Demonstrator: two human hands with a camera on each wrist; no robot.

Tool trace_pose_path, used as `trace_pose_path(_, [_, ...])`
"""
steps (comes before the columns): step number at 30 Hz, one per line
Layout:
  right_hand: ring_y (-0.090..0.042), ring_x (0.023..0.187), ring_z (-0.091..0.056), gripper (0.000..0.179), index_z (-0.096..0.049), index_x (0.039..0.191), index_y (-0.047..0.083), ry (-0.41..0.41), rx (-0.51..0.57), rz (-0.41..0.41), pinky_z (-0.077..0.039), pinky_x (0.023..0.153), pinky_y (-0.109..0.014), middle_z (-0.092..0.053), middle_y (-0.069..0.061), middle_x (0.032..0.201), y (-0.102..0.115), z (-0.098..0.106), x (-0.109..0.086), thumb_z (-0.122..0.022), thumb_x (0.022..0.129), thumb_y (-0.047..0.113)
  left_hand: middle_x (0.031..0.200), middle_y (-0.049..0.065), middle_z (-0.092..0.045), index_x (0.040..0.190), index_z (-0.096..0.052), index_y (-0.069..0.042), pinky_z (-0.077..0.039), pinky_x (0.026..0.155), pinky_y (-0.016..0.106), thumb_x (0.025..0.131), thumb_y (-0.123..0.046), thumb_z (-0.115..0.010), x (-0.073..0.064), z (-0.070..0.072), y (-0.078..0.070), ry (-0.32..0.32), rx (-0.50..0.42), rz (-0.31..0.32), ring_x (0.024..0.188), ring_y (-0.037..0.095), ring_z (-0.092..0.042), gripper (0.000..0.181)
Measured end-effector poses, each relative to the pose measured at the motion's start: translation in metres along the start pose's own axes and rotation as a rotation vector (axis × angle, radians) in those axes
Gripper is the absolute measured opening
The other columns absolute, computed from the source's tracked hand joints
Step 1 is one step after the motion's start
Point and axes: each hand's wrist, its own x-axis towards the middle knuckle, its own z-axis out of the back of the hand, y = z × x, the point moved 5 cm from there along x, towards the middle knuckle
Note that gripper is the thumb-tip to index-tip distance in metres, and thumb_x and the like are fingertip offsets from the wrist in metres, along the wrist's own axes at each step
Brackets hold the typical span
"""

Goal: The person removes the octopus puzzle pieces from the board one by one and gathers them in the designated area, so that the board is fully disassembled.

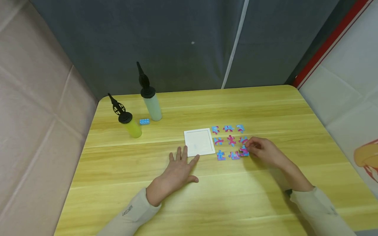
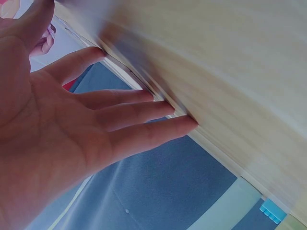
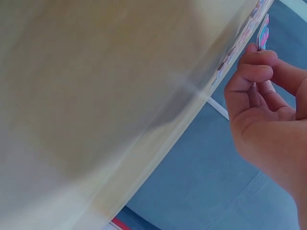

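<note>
Between thumb and fingers, my right hand (image 1: 261, 150) pinches a pink and blue jigsaw piece (image 1: 244, 150). In the right wrist view that piece (image 3: 263, 33) stands on edge, raised off the table. Other jigsaw pieces (image 1: 231, 141) lie in rough rows left of this hand, all blue and pink. A square white puzzle tray (image 1: 199, 142) with a raised rim lies left of the pieces. My left hand (image 1: 178, 172) is spread palm down, with fingertips at the tray's lower left corner and near edge. The left wrist view shows these fingers (image 2: 144, 132) straight, tips down at the tabletop.
A yellow-green bottle (image 1: 134, 129) and a pale green bottle (image 1: 153, 108), both with black pointed tops, stand at the back left. Beside them sits a blue toy brick (image 1: 144, 121). A dark curtain (image 1: 177, 46) hangs behind the wooden table (image 1: 124, 170).
</note>
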Motion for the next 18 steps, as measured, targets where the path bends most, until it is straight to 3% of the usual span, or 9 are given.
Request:
trace_pose_path(14, [-0.016, 0.084, -0.058, 0.013, -0.069, 0.107, 0.005, -0.002, -0.057, -0.037, -0.049, 0.072, -0.023, -0.071, -0.008, 0.098, -0.011, 0.008, -0.007, -0.056, 0.102, 0.004, 0.164, 0.038, -0.020, 0.161, -0.038, -0.021, -0.030, 0.115, 0.074, 0.091, -0.057, -0.069, 0.001, 0.001, -0.001, 0.002, -0.019, -0.014, 0.152, 0.059, -0.020, 0.085])
trace_pose_path(18, [-0.014, 0.079, -0.057, 0.012, -0.068, 0.107, 0.005, 0.014, -0.060, -0.032, -0.048, 0.069, -0.024, -0.070, -0.008, 0.095, -0.012, 0.008, -0.005, -0.057, 0.102, 0.005, 0.165, 0.038, -0.019, 0.161, -0.037, -0.022, -0.029, 0.115, 0.075, 0.091, -0.056, -0.070, 0.001, 0.000, 0.001, 0.005, -0.028, -0.003, 0.152, 0.059, -0.019, 0.085])
